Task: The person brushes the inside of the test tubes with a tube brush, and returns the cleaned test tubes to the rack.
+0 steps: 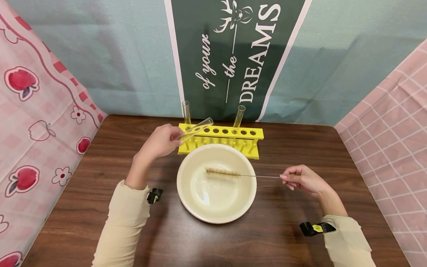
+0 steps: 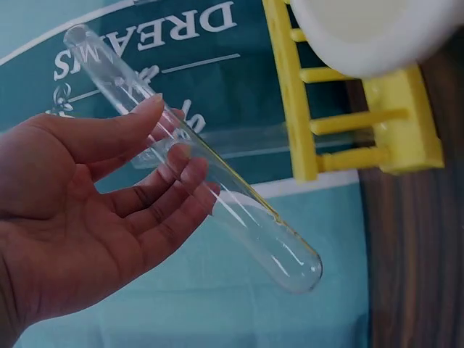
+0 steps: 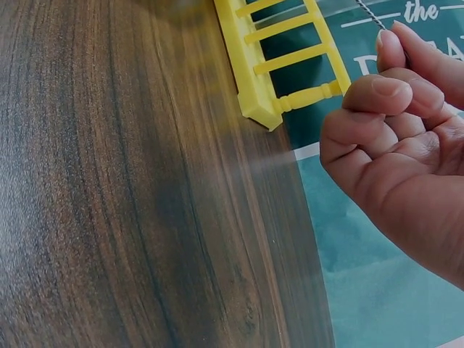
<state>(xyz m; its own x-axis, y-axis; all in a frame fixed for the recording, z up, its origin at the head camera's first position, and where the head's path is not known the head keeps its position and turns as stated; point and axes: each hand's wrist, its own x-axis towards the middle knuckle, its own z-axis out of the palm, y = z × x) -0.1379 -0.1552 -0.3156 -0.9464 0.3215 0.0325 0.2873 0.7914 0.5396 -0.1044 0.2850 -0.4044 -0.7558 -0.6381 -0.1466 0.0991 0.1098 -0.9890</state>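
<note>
My left hand pinches a clear glass test tube between thumb and fingers. In the head view the tube slants, its mouth up to the right, above the left part of a yellow test tube rack. At the right, my right hand pinches the thin wire handle of a test tube brush. The brush lies level over a cream basin, bristles to the left. In the right wrist view only a bit of the twisted wire shows at the fingertips.
Two more test tubes stand in the rack, one at its left end and one right of its middle. The basin sits just in front of the rack on a dark wood table. A fabric backdrop hangs behind.
</note>
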